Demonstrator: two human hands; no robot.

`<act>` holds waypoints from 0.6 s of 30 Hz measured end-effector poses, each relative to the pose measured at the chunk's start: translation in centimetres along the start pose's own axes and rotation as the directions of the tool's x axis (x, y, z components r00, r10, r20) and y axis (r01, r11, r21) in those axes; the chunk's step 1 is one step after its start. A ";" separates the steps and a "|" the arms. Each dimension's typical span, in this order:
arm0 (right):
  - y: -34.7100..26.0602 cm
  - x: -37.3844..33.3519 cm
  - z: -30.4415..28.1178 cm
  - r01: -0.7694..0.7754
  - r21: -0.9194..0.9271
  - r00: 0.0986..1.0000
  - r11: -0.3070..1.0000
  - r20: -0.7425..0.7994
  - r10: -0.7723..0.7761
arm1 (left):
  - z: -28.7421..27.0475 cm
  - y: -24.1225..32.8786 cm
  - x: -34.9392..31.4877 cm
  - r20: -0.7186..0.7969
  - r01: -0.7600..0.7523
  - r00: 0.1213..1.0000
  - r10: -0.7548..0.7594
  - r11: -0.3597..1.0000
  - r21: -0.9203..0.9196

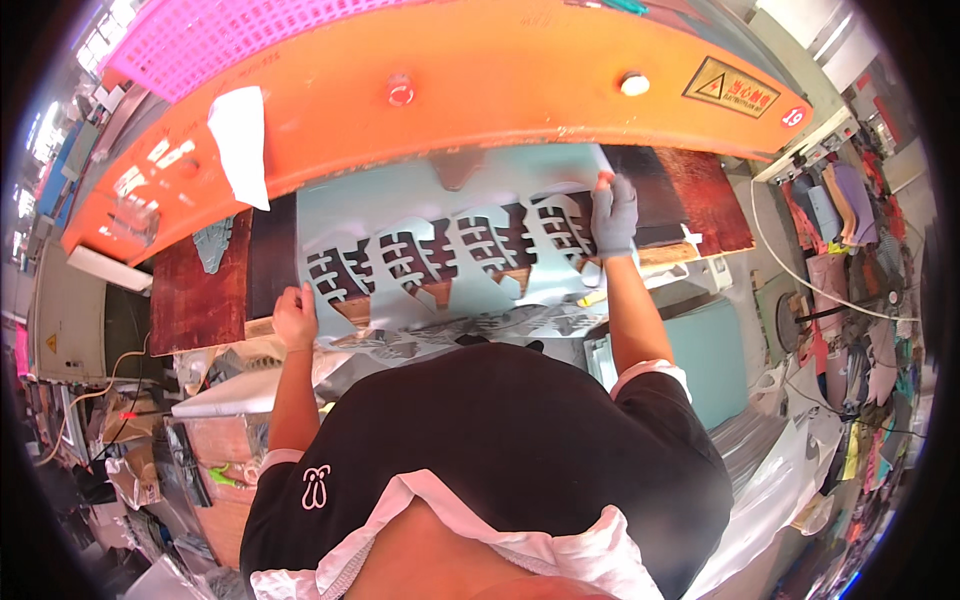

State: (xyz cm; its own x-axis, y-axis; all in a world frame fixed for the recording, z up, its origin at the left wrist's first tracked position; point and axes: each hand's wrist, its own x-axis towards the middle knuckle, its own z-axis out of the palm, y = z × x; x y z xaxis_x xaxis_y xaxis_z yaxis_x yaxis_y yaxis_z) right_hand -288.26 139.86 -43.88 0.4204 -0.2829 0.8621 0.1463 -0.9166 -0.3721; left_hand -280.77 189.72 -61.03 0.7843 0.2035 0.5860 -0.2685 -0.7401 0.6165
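A pale grey-blue sheet lies across the dark cutting board under the orange press. Rows of shaped holes run along its near half, with dark board and thin bridges showing through. My bare left hand is closed at the sheet's near left edge, fingertips pinching it. On the right, my right hand, in a grey glove with bare fingertips, grips the sheet's right edge near the far corner. Cut-out sheet waste hangs in front of the board, toward my body.
The orange press beam spans the far side, with a red button and a white knob. Reddish boards flank the black pad. Stacked blue-grey sheets stand at lower right. A small cut piece lies far left.
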 end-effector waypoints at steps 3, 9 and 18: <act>-1.2 6.0 -3.6 -0.228 0.100 0.974 0.968 0.018 0.228 | 0.3 -0.5 -0.2 0.009 0.015 1.000 -0.015 1.000 0.005; 1.0 7.8 -6.7 -0.114 0.520 0.993 0.847 0.084 0.082 | 0.9 -1.0 -0.4 0.038 0.047 0.998 -0.047 0.999 -0.005; 9.2 -2.6 -5.9 0.186 -0.401 0.952 0.897 0.301 -0.063 | 0.0 -2.6 -1.0 -0.031 -0.017 0.999 0.019 0.998 0.064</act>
State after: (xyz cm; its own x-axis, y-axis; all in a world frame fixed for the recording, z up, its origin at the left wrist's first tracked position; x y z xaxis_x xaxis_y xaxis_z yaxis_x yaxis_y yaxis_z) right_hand -293.32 130.45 -47.50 0.6603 -0.1266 0.7402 -0.1497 -0.9881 -0.0354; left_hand -280.84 191.45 -63.22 0.7614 0.2089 0.6137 -0.2457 -0.7831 0.5713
